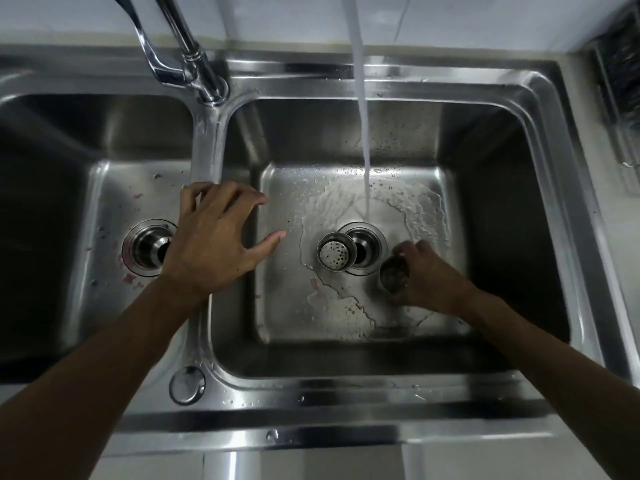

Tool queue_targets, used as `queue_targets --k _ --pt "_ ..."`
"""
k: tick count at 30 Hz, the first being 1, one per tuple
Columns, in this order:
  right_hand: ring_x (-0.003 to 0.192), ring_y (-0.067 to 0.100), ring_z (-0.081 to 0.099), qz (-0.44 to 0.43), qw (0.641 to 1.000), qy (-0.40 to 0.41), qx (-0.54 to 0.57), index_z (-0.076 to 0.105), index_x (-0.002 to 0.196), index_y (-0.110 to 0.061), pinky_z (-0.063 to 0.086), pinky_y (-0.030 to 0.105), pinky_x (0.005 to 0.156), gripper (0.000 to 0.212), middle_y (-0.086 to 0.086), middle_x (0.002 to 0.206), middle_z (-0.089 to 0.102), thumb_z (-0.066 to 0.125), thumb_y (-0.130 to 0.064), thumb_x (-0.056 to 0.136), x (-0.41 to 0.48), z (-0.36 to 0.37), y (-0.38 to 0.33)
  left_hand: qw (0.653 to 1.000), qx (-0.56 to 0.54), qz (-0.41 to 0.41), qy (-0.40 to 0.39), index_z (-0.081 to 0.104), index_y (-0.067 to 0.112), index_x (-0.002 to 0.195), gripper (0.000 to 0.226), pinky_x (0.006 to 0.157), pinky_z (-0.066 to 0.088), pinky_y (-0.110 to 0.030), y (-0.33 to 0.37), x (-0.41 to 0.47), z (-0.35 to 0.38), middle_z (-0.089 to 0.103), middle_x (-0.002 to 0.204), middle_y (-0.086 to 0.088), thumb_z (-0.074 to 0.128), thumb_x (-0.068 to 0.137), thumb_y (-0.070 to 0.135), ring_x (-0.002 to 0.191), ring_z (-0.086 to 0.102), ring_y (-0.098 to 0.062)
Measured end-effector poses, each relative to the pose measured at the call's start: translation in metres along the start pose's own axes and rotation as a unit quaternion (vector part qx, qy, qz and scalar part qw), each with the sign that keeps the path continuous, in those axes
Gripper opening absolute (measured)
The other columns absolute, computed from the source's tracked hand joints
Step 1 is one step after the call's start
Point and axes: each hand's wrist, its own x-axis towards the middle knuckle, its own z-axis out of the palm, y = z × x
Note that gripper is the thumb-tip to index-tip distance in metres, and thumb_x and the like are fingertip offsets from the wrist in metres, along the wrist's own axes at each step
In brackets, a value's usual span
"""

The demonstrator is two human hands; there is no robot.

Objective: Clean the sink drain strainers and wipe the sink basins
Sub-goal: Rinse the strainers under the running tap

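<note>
Left hand [211, 244] at centre left of the frame, fingers spread wide, gripping nothing, resting on the divider [207, 147] between the two basins. Right hand [424, 275] at centre right, down in the right basin [346, 317], fingers curled closed around a drain strainer [393, 279] with dark debris inside. Second strainer [334, 251] tipped on its side at the left rim of the open right drain [365, 251]. Water stream [363, 140] falling just above that drain. Left drain [149, 247] in the left basin [114, 188], pink specks nearby. Faucet [194, 60] at upper left.
</note>
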Motion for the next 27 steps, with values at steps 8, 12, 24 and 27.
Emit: queue_targets --k 8,12,24,27 --pt "0.110 0.035 0.055 -0.046 0.990 -0.052 -0.125 0.041 0.141 -0.012 0.052 0.040 0.093 0.103 0.015 0.126 0.041 0.091 -0.051 0.060 0.003 0.026 -0.011 1.000 0.004 0.006 -0.017 0.065 0.022 0.123 0.060 0.106 0.029 -0.043 0.001 0.000 -0.002 0.063 0.121 0.000 0.058 0.087 0.069 0.110 0.058 -0.022" --pt "0.121 0.036 0.050 -0.031 0.987 -0.007 -0.155 0.029 0.150 -0.023 0.052 0.048 0.095 0.119 0.013 0.135 0.044 0.076 -0.079 0.057 0.009 0.021 -0.027 1.000 0.008 0.007 -0.024 0.065 0.021 0.125 0.062 0.106 0.029 -0.044 0.001 0.001 -0.002 0.062 0.125 -0.001 0.057 0.087 0.069 0.113 0.059 -0.022" --pt "0.113 0.034 0.060 -0.028 0.989 0.142 -0.023 0.042 0.139 -0.018 0.058 0.045 0.085 0.080 0.013 0.131 0.053 0.080 -0.047 0.075 0.050 0.028 -0.082 0.998 0.024 -0.001 -0.065 0.062 0.019 0.135 0.069 0.110 0.025 -0.043 0.004 0.003 -0.008 0.056 0.146 -0.004 0.056 0.088 0.068 0.130 0.055 -0.023" --pt "0.104 0.034 0.062 0.037 0.972 0.222 0.065 0.044 0.133 -0.015 0.060 0.047 0.080 0.077 0.016 0.127 0.051 0.082 -0.047 0.075 0.057 0.009 -0.064 0.998 0.025 -0.004 -0.064 0.062 0.019 0.135 0.068 0.111 0.024 -0.043 0.005 0.003 -0.008 0.056 0.145 -0.004 0.056 0.088 0.068 0.130 0.054 -0.024"
